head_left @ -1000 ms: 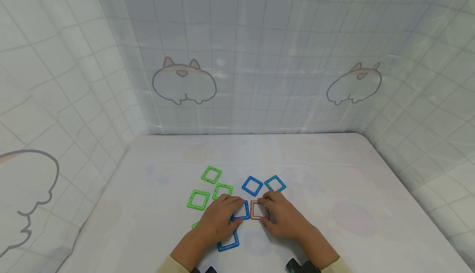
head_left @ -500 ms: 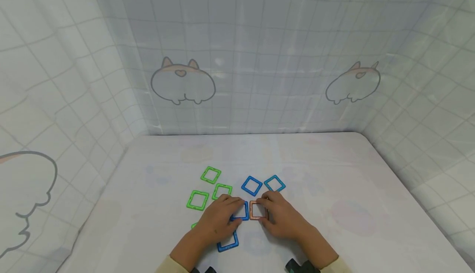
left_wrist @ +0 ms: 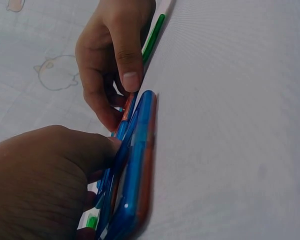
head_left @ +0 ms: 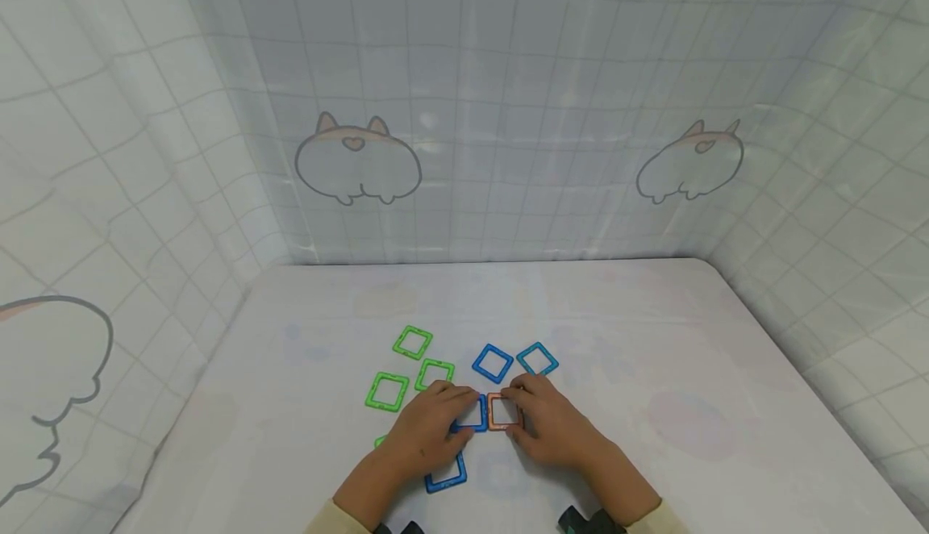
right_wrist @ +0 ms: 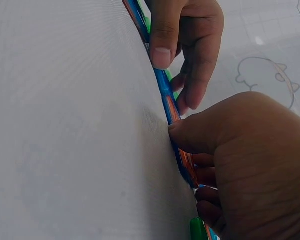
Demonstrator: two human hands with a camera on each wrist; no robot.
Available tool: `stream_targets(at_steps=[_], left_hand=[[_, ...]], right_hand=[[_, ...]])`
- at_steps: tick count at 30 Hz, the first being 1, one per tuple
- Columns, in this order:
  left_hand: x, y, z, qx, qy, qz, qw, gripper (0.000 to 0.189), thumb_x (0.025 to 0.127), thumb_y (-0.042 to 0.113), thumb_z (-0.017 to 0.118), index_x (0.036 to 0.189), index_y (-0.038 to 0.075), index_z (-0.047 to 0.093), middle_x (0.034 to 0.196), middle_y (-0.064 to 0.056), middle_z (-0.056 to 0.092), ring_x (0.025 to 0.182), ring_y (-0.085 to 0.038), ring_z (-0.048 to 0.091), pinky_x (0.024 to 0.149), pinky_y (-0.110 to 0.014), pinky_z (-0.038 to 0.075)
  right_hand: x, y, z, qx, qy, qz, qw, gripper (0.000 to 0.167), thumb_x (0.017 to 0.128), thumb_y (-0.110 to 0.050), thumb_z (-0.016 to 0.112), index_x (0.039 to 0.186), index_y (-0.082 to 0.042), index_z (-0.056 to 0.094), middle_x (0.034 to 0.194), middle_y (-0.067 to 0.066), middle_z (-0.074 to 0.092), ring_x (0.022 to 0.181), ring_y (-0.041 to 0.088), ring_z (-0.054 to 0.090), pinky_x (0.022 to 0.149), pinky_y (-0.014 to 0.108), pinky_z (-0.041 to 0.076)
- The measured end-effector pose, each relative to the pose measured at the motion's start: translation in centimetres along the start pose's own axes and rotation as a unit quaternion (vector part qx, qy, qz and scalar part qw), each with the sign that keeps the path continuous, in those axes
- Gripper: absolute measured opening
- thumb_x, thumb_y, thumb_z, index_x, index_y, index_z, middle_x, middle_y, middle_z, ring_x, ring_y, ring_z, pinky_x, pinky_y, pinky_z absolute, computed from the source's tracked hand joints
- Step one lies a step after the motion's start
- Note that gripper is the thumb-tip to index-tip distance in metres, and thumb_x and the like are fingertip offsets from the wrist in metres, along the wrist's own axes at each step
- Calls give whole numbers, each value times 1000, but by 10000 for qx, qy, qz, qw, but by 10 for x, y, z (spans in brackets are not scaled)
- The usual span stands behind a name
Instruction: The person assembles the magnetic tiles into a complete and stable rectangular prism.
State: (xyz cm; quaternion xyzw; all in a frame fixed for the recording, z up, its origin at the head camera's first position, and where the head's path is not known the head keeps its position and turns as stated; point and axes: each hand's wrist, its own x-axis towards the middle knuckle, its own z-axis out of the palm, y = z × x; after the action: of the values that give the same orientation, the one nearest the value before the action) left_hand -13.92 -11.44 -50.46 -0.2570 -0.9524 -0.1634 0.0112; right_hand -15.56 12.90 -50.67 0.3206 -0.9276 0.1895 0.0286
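In the head view, my left hand (head_left: pixel 427 427) holds a blue square magnetic tile (head_left: pixel 483 415) between thumb and fingers. My right hand (head_left: pixel 555 427) pinches an orange square magnetic tile (head_left: pixel 492 411) from its right side. The two tiles lie flat, edge to edge, and seem to touch. Below my left wrist a second blue tile (head_left: pixel 447 485) lies partly covered by the hand. From the right wrist, blue shows beneath the orange tile (right_wrist: pixel 173 109). Blue and orange edges (left_wrist: pixel 142 150) lie layered near my left thumb in the left wrist view.
Several green square tiles (head_left: pixel 388 406) lie left of the hands, one mostly hidden by the left hand. Beyond the hands sit a blue tile (head_left: pixel 493 379) and a lighter blue tile (head_left: pixel 555 362). A white cloth covers the table (head_left: pixel 653 340), with tile-patterned curtains (head_left: pixel 522 155) around it.
The orange tile has shifted very slightly left, so the thin gap to the blue tile has closed. Both hands otherwise keep their places and grips.
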Motion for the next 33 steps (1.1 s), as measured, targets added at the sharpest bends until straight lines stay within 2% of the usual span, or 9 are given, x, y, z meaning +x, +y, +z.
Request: stream_targets(at_steps=[10,16,24,29,33], left_hand=[[-1,0,2,-45,-34,-72,10000,54,93,45,67,142,25,56,141,12,57,129,-13,49,109,-40,46],[-1,1,1,13,-25,-18,10000,55,93,44,67,142,24,56,142,11,56,130,-14,48,109,-40,45],[-2,4,-4,130,-84,105,9998,53,94,47,63,142,25,56,144,10,54,132,-14,47,110,-41,45],[-7,3,-6,277,73,-27,9996,54,92,49,66,140,25,58,140,5,56,133,-17,49,109,-41,46],[-11,-3,-6,394,196,-126,9990,54,91,50,66,138,24,59,133,5,57,127,-15,51,107,-39,48]], right_hand=[[-1,1,1,92,43,-127,9999,46,89,-29,72,131,-13,64,125,-8,55,111,8,48,97,33,51],[-2,4,3,67,247,-269,9993,52,86,-38,75,131,-14,64,124,-8,55,111,8,47,95,32,52],[0,4,3,-2,520,-441,9977,49,85,-35,77,127,-12,66,121,-6,57,107,8,48,92,32,53],[0,4,2,17,577,-428,9974,48,85,-34,78,125,-12,67,119,-6,57,106,8,48,92,32,53],[-1,4,2,42,521,-318,9981,46,86,-34,77,125,-12,67,119,-6,57,106,8,48,91,31,53]])
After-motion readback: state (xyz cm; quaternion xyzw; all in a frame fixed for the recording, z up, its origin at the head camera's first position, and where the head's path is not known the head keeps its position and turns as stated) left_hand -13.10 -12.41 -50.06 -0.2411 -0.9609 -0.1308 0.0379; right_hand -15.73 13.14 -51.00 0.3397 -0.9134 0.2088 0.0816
